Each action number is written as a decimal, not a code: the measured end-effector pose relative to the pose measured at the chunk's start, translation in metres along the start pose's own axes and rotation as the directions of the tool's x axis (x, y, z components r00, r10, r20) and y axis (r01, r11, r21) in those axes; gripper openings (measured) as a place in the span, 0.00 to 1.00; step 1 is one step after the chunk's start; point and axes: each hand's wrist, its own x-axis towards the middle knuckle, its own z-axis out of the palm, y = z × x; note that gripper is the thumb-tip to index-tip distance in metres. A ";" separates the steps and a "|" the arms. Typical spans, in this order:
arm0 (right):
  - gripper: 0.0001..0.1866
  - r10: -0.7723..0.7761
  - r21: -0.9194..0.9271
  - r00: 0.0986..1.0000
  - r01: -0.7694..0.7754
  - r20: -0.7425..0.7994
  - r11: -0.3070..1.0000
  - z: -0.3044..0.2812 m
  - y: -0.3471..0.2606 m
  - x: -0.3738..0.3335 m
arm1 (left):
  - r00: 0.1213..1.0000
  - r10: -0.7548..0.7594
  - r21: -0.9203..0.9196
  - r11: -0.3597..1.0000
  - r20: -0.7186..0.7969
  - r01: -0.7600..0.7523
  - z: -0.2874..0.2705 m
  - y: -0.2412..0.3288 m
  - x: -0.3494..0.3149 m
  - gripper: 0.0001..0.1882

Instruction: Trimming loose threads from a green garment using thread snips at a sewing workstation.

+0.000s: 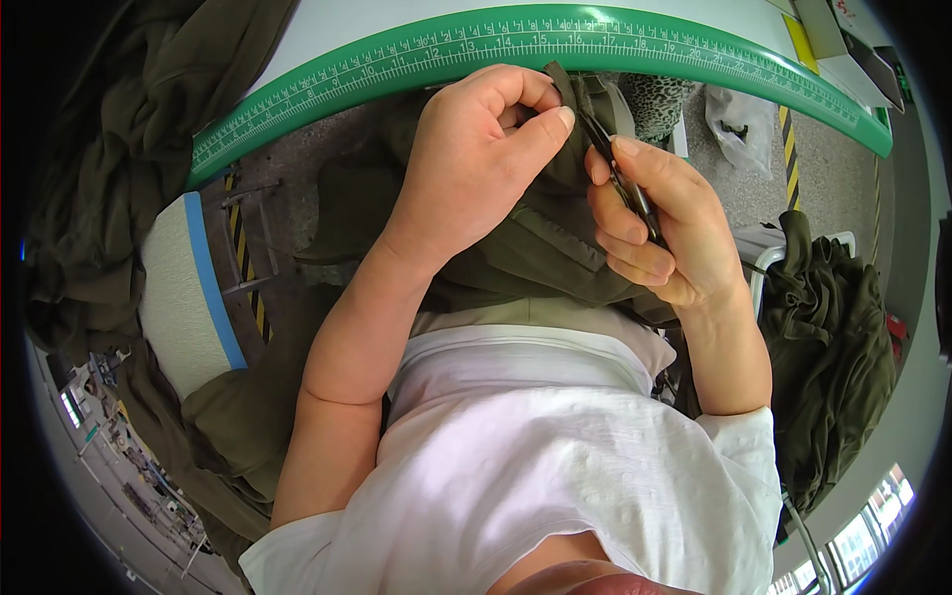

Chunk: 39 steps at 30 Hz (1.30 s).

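My left hand [474,164] pinches the edge of a dark olive cloth [565,87] between thumb and forefinger, close to the table edge. In my right hand [666,213] is a slim black tool that looks like thread snips [635,194], with my fingers closed round it. Its tip points up and left, right beside the pinched cloth; whether the blades touch the cloth I cannot tell. The rest of the olive garment [540,248] hangs below my hands and lies over my lap.
A green table edge with ruler markings [436,58] curves across in front of me. Olive garments are heaped at the left [84,169] and right [833,337]. A white panel with a blue edge [178,297] stands at left. Beyond my right hand are a clear plastic bag [744,129] and spotted cloth [654,107].
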 end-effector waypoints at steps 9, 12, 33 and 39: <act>0.09 -0.666 -0.846 0.742 0.401 0.076 0.351 -0.005 -0.006 0.026 | 1.000 0.010 0.010 1.000 -0.009 -0.010 0.005 0.003 -0.001 0.04; 0.07 -0.653 -0.885 0.747 0.383 0.127 0.266 -0.007 -0.008 0.032 | 1.000 0.013 0.025 1.000 -0.020 -0.012 0.005 0.004 -0.001 0.04; 0.05 -0.610 -0.880 0.787 0.352 0.093 0.319 -0.006 -0.005 0.037 | 1.000 0.025 -0.163 0.986 -0.018 -0.028 0.004 -0.012 0.004 0.05; 0.05 -0.604 -0.901 0.793 0.316 0.078 0.298 -0.007 -0.006 0.037 | 0.999 -0.045 -0.241 0.969 -0.002 0.043 0.002 -0.011 0.004 0.06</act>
